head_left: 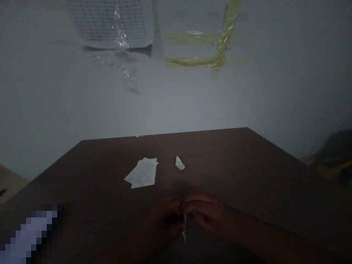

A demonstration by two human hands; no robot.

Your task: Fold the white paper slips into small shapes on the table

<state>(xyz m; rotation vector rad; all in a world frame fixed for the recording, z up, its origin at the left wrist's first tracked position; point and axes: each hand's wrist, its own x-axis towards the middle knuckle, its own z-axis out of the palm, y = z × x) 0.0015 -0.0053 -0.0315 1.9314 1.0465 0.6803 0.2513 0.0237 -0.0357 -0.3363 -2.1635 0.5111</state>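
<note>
Fingers (194, 206) on paper slip (184, 227), sheets (142, 173) beyond

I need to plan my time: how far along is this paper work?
Done, it seems: one small folded piece lies on the table. In hand: left hand and right hand pinch a white slip. To go, probably: the stack of printed slips.
</note>
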